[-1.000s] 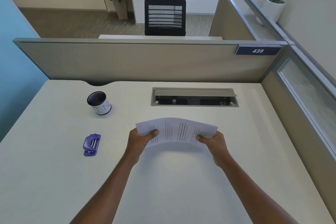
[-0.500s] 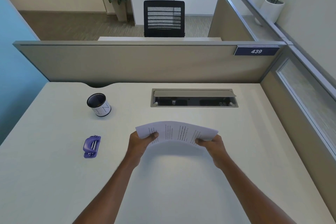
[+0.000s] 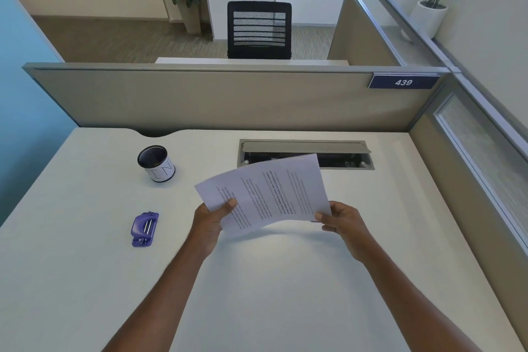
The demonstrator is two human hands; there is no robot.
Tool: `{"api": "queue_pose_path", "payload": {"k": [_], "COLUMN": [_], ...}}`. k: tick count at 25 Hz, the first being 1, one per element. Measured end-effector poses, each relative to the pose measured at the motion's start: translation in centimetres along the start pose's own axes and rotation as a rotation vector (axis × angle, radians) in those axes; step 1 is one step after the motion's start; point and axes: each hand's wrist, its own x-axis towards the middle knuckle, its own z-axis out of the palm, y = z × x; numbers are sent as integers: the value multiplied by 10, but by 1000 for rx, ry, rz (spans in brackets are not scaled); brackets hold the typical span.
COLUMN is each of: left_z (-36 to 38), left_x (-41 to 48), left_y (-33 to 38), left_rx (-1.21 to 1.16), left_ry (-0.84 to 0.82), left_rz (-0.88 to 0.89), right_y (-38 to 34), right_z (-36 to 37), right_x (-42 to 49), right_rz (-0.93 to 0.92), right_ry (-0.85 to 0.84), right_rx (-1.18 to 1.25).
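On the near side of the fingers the pale off-white desk top [image 3: 85, 280] lies bare. There is also free room to the right of the right hand [image 3: 343, 221], up to the desk's edge along the beige side panel [image 3: 445, 194]. Left of the left hand [image 3: 210, 224], well apart from its fingers, lies the small purple plastic hole punch [image 3: 145, 228]. Farther off on that side stands the round black mesh pen cup with a white band [image 3: 156, 163]. Beyond the fingertips the grey rectangular cable hatch [image 3: 305, 148] is set into the desk, and behind it the beige partition wall [image 3: 228, 100] closes the far edge.

The white printed paper [image 3: 265, 194] hangs above the desk between the two hands, tilted, and its far right corner overlaps the hatch in this view. The left hand pinches the near left edge with the thumb on top; its other fingers are hidden beneath. The right hand pinches the near right corner between thumb and curled fingers. Between the two grips the near edge bows upward.
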Motion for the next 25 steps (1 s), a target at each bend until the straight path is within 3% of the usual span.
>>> {"api": "queue_pose_path", "payload": {"k": [10,14,17,22,25], "left_z": [31,48,47,22,17], "left_x": [-14,-23,-23,-12,-13], "left_y": [-8,-23,-19,11,19], "left_rx": [-250,-300,-309,-80,186], "left_ry": [-25,-122,-78,24,-82], "left_rz": [-157,-159,-120,-23,-6], "right_y": [-20,-22,-27,-40,-52], "right_z": [61,88,85,57,44], "right_x": [0,-2,0,6,7], "right_rz": [-53,-72,-70,-85,-79], "right_ry": [-12,-5,24,5,-74], "right_rx": [492,563,539,402,239]}}
